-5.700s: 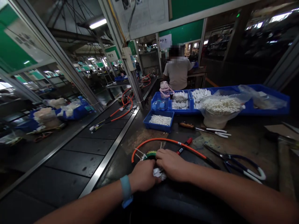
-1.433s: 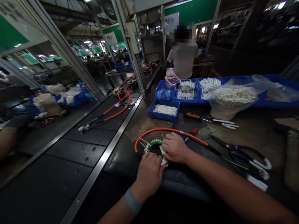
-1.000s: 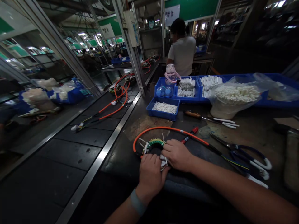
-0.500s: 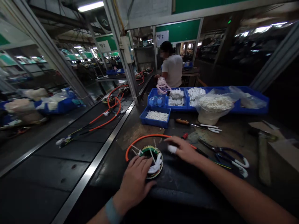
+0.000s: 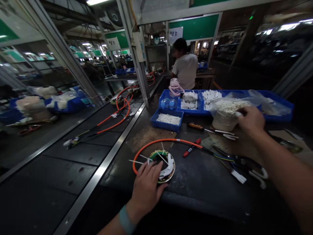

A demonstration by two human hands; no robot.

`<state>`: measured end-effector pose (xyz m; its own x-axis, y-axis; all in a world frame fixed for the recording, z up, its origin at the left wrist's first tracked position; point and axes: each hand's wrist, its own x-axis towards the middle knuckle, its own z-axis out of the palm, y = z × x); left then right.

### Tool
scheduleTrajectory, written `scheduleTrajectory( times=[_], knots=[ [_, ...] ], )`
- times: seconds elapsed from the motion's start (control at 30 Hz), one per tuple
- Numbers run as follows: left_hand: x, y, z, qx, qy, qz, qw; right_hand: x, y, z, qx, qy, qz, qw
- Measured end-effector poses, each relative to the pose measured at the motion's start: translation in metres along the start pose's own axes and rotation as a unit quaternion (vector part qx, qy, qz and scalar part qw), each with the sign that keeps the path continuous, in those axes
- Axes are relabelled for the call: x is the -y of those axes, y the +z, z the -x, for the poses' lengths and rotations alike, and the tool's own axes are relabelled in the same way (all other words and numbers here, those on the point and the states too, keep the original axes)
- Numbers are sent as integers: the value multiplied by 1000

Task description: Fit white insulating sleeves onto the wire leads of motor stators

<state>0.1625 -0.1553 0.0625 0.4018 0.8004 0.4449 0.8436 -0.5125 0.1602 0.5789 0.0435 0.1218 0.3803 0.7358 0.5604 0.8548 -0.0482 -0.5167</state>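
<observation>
A motor stator point(image 5: 173, 174), a round ring with a green inner edge, white sleeves and thin white ties sticking up, lies on the dark bench. Over its near left side my left hand point(image 5: 148, 182) is laid, fingers across the rim and thumb against the outer edge, gripping it. An orange sleeved cable point(image 5: 156, 141) arcs from the stator to the right. At the right side of a plastic-lined tub of white sticks point(image 5: 227, 107), my right hand point(image 5: 251, 120) has its fingers bent together, one wearing a white finger cover. What those fingertips hold is hidden.
A small blue tray point(image 5: 168, 120) of white pieces and a row of blue bins point(image 5: 200, 104) stand behind. A red marker point(image 5: 192, 148), a wooden-handled tool point(image 5: 195, 126) and pliers point(image 5: 254, 166) lie about. At left runs a conveyor point(image 5: 66, 169); a person point(image 5: 187, 67) stands beyond.
My right hand has moved from beside the stator, away and rightward, to the tub of white sticks. My left hand stays on the stator. The view has shifted slightly.
</observation>
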Motion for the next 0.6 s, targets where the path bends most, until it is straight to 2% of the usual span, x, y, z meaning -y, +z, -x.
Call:
scheduleTrajectory(
  times=[0.13,0.27,0.37,0.43,0.53,0.6],
  knots=[
    [3,-2,0,1,-22,53,998,-3,-1,-3,-48,43,-69,996],
    [-7,1,1,0,-59,56,997,-2,2,2,-53,56,-116,990],
    [-8,-4,2,35,-66,80,994,0,5,3,-52,77,-148,985],
    [-5,-10,2,63,-66,106,990,2,4,3,-77,91,-182,976],
    [1,-16,2,88,-74,128,985,16,-9,15,-141,81,-229,960],
    [3,-18,1,105,-81,140,981,34,-25,37,-171,51,-272,946]
  ],
)
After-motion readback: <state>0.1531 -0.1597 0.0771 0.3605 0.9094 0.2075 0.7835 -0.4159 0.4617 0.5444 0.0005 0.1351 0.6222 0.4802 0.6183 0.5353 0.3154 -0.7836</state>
